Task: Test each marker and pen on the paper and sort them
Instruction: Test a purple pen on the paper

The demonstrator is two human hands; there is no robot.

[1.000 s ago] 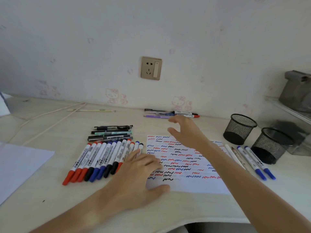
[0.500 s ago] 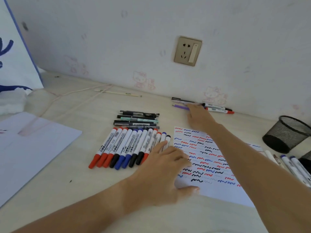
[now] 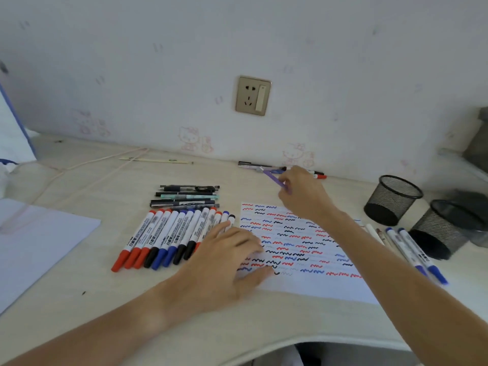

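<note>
right hand (image 3: 303, 192) pinching slim purple pen (image 3: 274, 178) | left hand (image 3: 227, 262) flat on squiggle-marked paper (image 3: 303, 283) | round black mesh cups (image 3: 393, 199) right of it

The white barrels of the row of markers (image 3: 169, 235) lying on the desk carry the printed words "WHITEBOARD MARKER" running lengthwise (smaller print beside it is too blurred to read). No other lettering is legible.
</note>
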